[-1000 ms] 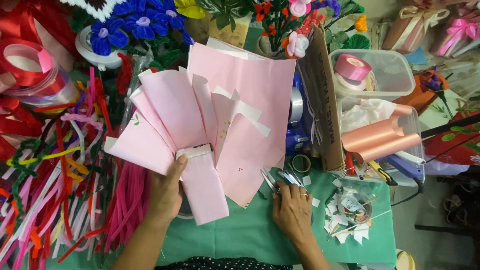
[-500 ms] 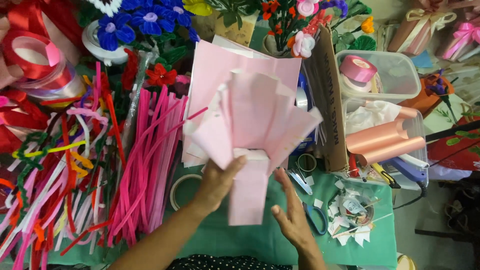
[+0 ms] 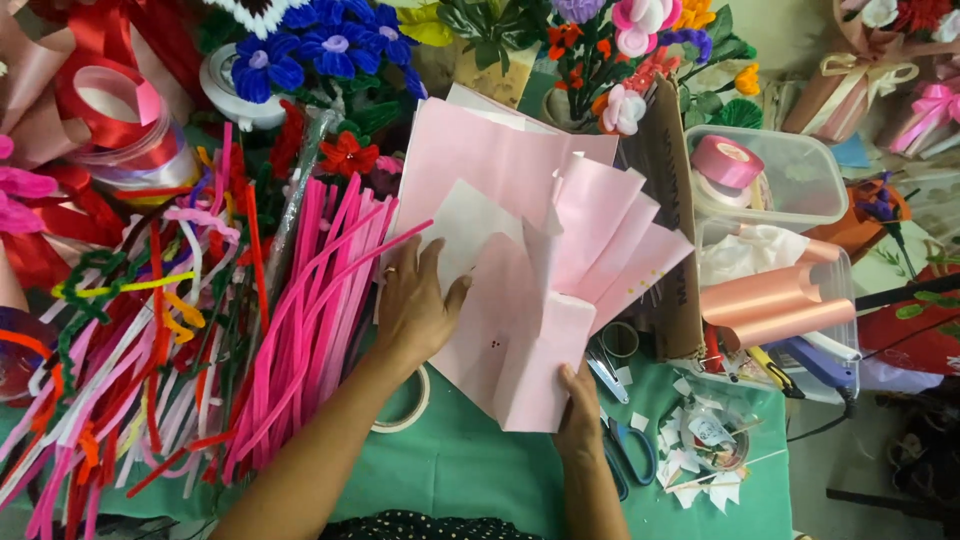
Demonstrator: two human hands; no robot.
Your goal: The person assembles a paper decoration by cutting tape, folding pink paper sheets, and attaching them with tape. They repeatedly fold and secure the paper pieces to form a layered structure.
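Note:
A fan of folded pink paper sheets (image 3: 560, 300) lies over a larger pink sheet (image 3: 480, 160) on the green table (image 3: 470, 480). My right hand (image 3: 580, 405) pinches the fan's lower edge from below. My left hand (image 3: 415, 305) rests flat with fingers spread on the left side of the papers, a ring on one finger. A pile of pink pipe cleaners (image 3: 300, 320) lies just left of that hand.
Mixed coloured pipe cleaners (image 3: 120, 340), red ribbon rolls (image 3: 100, 100) and blue pipe-cleaner flowers (image 3: 320, 50) crowd the left and back. Scissors (image 3: 625, 450), a tape roll (image 3: 410, 410), paper scraps (image 3: 700, 450), clear boxes (image 3: 790, 180) with pink ribbon (image 3: 770, 305) sit at right.
The paper fan has shifted right and now points up-right. My left hand went from gripping its base to lying flat on the papers; my right hand took hold of the lower edge.

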